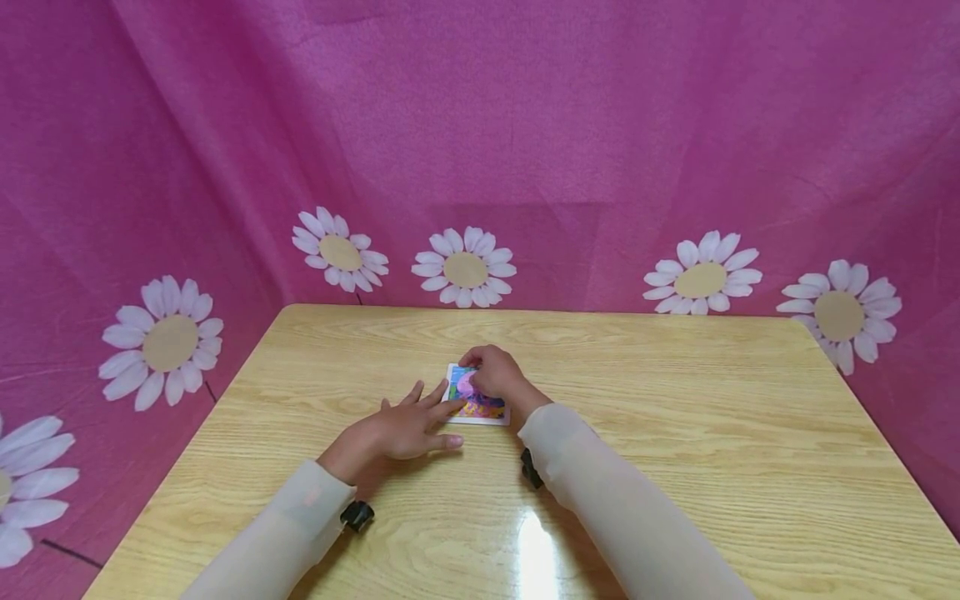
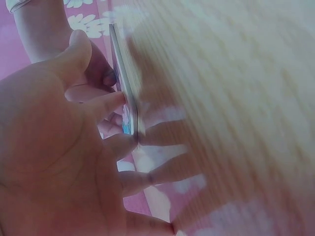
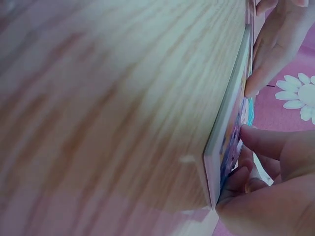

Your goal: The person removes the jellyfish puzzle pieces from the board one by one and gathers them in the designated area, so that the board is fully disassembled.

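1. While both hands meet near the middle of the frame, the picture board (image 1: 483, 410) lies flat on the table (image 1: 675, 400), its bright pink, blue and yellow print partly covered.
2. Left hand (image 1: 405, 428): grip wide, fingers spread, fingertips touching the board's left side, grasping nothing.
3. Right hand (image 1: 497, 373): fingers curled at the board's upper right, thumb on its face; whether that grip pinches anything, I cannot tell.
4. Progress, then: the board is down and colour fills what shows of it, but with both hands on it I'd judge the work unfinished. How much is left, that right hand hides.
5. Labels? No brand or lettering I can read, on the board or the black wrist devices (image 1: 357, 515) at lower centre.
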Demonstrator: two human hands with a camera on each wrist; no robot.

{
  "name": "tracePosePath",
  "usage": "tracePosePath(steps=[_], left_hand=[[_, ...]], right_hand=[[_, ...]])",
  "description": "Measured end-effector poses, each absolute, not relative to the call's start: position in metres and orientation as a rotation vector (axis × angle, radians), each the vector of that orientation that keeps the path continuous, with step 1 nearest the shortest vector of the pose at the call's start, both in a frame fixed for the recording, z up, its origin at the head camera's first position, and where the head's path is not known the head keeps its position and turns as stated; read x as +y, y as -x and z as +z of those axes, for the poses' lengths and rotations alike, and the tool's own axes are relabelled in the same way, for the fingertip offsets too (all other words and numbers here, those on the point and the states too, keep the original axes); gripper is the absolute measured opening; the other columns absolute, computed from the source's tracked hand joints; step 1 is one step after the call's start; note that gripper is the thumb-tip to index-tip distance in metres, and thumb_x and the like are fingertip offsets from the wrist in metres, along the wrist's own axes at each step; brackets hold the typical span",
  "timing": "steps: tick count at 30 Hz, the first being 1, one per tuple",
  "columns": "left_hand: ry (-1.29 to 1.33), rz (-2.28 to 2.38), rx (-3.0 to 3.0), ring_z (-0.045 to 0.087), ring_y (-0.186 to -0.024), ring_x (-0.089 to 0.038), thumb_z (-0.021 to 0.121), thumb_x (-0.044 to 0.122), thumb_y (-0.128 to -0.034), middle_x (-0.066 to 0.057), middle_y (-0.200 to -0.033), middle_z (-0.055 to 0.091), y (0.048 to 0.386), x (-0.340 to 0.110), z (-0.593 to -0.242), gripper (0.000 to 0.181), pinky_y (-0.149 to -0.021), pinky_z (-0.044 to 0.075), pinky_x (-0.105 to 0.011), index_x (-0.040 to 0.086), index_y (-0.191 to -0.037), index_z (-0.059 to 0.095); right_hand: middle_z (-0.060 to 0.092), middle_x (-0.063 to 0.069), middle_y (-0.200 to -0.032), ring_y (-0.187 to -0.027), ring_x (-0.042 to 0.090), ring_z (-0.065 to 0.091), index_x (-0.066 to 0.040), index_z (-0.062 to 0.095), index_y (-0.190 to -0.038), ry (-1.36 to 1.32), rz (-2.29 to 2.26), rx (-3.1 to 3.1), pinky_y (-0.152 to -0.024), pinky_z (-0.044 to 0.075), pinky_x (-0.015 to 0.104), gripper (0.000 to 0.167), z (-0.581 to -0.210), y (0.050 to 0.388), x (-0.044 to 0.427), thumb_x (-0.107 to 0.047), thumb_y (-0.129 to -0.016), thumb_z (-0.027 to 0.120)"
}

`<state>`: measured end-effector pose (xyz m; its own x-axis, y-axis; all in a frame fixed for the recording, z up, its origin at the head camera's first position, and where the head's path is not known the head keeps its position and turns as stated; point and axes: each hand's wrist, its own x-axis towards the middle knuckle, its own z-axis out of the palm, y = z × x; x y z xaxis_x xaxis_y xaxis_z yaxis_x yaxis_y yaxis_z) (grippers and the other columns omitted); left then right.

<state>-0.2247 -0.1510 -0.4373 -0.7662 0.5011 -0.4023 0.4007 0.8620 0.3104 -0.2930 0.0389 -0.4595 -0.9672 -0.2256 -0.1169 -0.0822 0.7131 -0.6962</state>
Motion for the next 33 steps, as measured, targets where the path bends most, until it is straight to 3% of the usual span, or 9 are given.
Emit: tracePosePath(steps=[24,33], left_hand=[[-0.659,0.300,2.561,-0.001,-0.158,-0.043,0.048,0.068,-0.0996,-0.002,-0.174,0.005,0.2234,-0.1508,-0.4371,0.074,-0.108,0.009,-0.085,0.037,-0.164,0.027],[-0.658,0.296,2.574,0.001,-0.158,-0.043,0.048,0.069,-0.0989,-0.002,-0.174,0.006,0.2239,-0.1504,-0.4389,0.076,-0.108,0.011,-0.085,0.037,-0.164,0.027]], right_hand=[[0.070,0.011,-0.125,-0.116,0.027,0.061,-0.011,0.077,-0.115,0.116,-1.349,2.595,-0.106,0.047,0.044,0.032,-0.4593,0.2917,0.0420,0.004,-0.092,0.061],[0.072,0.009,-0.112,-0.103,0.022,0.062,-0.009,0.078,-0.112,0.115,-1.408,2.588,-0.098,0.050,0.040,0.021,-0.4553,0.2917,0.0437,-0.002,-0.097,0.064]])
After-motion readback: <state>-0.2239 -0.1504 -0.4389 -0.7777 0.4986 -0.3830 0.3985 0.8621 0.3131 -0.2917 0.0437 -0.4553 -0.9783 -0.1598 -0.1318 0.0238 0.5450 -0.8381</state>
